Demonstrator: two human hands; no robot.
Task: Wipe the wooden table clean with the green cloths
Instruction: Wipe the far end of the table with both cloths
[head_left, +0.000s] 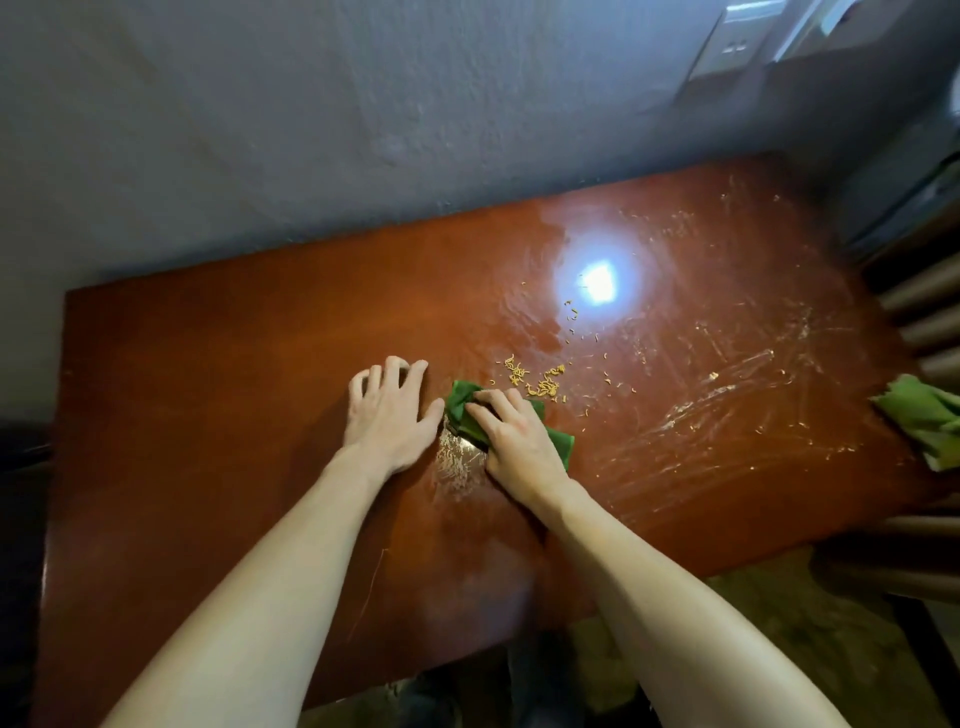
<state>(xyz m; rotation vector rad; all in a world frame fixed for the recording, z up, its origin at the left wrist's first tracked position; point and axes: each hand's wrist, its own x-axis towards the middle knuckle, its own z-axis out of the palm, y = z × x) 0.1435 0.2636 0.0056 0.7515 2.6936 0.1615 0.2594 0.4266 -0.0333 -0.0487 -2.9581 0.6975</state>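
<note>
From the head view we look down on a reddish-brown wooden table (208, 415) set against a grey wall (260, 130). Our left hand (389, 410) rests on the bare wood near the middle, its fingers spread wide and slightly arched, tips touching the surface, holding nothing. Just beside it, our right hand (511, 431) lies palm down on a green cloth (460, 402), fingers nearly straight and close together, pressing the bunched fabric onto the table. The cloth sticks out past the fingertips and past the outer edge of the hand.

Just beyond the cloth lies a small heap of yellowish crumbs (540, 382), with looser bits scattered farther back toward a bright glare (597, 283) of reflected light. A whitish patch (457, 457) shows on the wood between our two wrists. The right half of the table is covered with pale streaks (727, 395). A second cloth (924, 415), also green and crumpled, sits at the table's far right edge, well apart from both hands.
</note>
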